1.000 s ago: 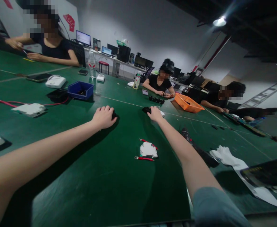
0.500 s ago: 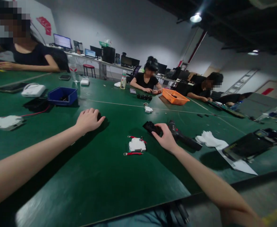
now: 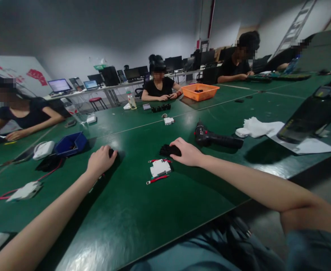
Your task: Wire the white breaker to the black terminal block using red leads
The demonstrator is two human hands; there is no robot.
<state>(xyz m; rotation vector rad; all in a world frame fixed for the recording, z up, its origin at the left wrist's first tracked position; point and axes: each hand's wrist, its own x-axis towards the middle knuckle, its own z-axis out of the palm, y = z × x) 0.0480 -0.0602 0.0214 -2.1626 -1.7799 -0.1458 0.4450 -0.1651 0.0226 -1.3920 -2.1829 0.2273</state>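
Note:
My left hand [image 3: 101,161] is closed over a small black piece [image 3: 111,152], mostly hidden behind the fingers and thumb. My right hand [image 3: 188,153] grips a black ribbed block [image 3: 169,150] by its right end, low over the green table. Between the hands, closer to the right one, lies a white circuit breaker [image 3: 160,168]. Short red wires with metal lugs, one being a red wire [image 3: 158,179] at its near side, lie along it. Beyond my right hand rests a black power screwdriver [image 3: 217,139].
Left of me are a blue bin [image 3: 71,145] and another white breaker [image 3: 26,191] with red leads. Farther off stand an orange basket [image 3: 200,92] and a small white part [image 3: 169,121]. A dark bottle-like object [image 3: 309,116] stands at right. Several people sit around the table [image 3: 111,222].
The camera view has turned and tilted. My right hand has brought the black block nearer to the white breaker. My left hand keeps its closed grip.

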